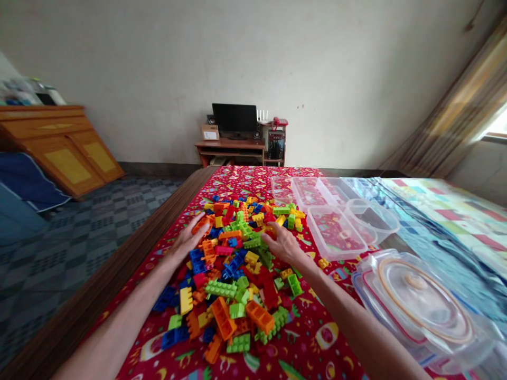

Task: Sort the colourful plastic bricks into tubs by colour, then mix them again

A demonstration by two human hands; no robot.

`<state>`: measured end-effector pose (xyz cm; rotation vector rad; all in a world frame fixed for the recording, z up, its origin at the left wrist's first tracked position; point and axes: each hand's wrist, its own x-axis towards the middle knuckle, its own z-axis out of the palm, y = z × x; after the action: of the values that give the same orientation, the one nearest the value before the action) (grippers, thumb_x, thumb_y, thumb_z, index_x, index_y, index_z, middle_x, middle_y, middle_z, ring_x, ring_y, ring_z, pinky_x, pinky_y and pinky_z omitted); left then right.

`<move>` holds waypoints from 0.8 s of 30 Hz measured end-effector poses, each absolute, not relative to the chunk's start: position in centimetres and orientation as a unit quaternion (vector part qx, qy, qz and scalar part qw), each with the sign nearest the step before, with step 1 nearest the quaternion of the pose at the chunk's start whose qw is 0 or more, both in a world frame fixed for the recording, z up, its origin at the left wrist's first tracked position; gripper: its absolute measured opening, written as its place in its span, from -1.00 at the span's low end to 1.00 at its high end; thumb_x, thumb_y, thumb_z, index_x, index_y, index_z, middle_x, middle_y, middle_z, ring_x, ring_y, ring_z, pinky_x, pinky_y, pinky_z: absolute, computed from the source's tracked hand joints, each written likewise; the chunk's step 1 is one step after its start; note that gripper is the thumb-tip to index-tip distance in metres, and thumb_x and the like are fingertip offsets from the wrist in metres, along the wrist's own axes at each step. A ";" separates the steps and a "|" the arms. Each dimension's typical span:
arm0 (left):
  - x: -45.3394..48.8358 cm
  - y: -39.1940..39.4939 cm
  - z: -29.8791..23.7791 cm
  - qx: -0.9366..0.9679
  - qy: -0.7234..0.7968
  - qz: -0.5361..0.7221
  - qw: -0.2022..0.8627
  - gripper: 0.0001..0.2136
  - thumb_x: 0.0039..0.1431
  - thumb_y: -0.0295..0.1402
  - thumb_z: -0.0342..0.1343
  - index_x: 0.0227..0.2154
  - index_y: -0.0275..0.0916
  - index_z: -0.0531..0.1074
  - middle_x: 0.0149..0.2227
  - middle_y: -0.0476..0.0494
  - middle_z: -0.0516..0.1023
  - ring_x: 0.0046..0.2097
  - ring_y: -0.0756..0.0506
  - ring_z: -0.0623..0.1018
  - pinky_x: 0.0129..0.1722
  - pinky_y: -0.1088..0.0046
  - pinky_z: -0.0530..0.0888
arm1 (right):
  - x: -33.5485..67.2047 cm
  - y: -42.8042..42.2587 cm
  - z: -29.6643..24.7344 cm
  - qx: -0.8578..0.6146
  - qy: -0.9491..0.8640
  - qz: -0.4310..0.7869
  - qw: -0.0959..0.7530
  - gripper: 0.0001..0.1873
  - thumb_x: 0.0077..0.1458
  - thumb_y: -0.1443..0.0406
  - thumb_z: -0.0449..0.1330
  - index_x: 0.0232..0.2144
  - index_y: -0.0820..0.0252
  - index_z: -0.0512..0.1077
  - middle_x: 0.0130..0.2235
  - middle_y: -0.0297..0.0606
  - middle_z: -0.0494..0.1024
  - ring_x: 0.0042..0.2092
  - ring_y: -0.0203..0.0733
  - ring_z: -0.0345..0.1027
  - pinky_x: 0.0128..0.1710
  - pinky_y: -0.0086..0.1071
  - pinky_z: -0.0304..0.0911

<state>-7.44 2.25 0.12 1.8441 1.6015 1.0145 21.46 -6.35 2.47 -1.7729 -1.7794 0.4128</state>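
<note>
A heap of coloured plastic building bricks (233, 264) lies on a red patterned cloth (312, 338) over the table. My left hand (189, 237) rests on the heap's left side, fingers stretched out over orange and blue bricks. My right hand (282, 240) lies on the right side of the heap, fingers flat and spread among green and yellow bricks. Neither hand holds a brick that I can see. Orange bricks (259, 315) and green bricks (220, 288) sit at the near end, between my forearms.
Several clear plastic boxes (336, 232) stand right of the heap, with a round clear bowl (374, 214) beside them. Stacked lids (420, 303) lie at the near right. The table's wooden edge (119, 264) runs along the left. A desk with a monitor (234, 120) stands by the far wall.
</note>
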 end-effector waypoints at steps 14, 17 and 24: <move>-2.6 -0.7 4.4 0.621 0.459 0.447 0.451 -0.33 0.18 0.03 -0.08 0.30 -0.10 0.05 0.22 -0.13 0.33 0.19 -0.27 0.38 0.14 0.14 0.37 | 17.3 -2.3 7.2 -0.488 -0.709 0.320 0.396 -0.45 0.18 0.08 0.08 0.16 0.19 0.31 -0.03 -0.15 0.55 -0.03 -0.13 0.43 -0.06 -0.27 0.32; -0.4 -1.6 5.5 0.672 0.413 0.408 0.460 -0.30 0.21 0.08 -0.17 0.33 -0.15 -0.05 0.27 -0.20 0.25 0.24 -0.26 0.31 0.16 0.18 0.35 | 20.3 -1.7 7.3 -0.553 -0.672 0.254 0.421 -0.54 0.20 0.18 0.05 0.10 0.24 0.37 -0.16 -0.15 0.60 -0.19 -0.16 0.48 -0.17 -0.30 0.34; -0.6 -0.3 6.8 0.763 0.410 0.371 0.335 -0.26 0.20 0.16 -0.24 0.32 -0.20 0.00 0.27 -0.21 0.24 0.29 -0.23 0.22 0.26 0.20 0.18 | 24.7 -1.9 5.1 -0.663 -0.645 -0.013 0.379 -0.65 0.20 0.32 0.00 -0.03 0.26 0.46 -0.15 -0.01 0.57 -0.09 -0.06 0.44 -0.06 -0.23 0.26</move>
<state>-0.60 -0.28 6.76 1.9914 1.0694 0.9685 24.69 -1.91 5.15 -1.6947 -1.6482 -0.0327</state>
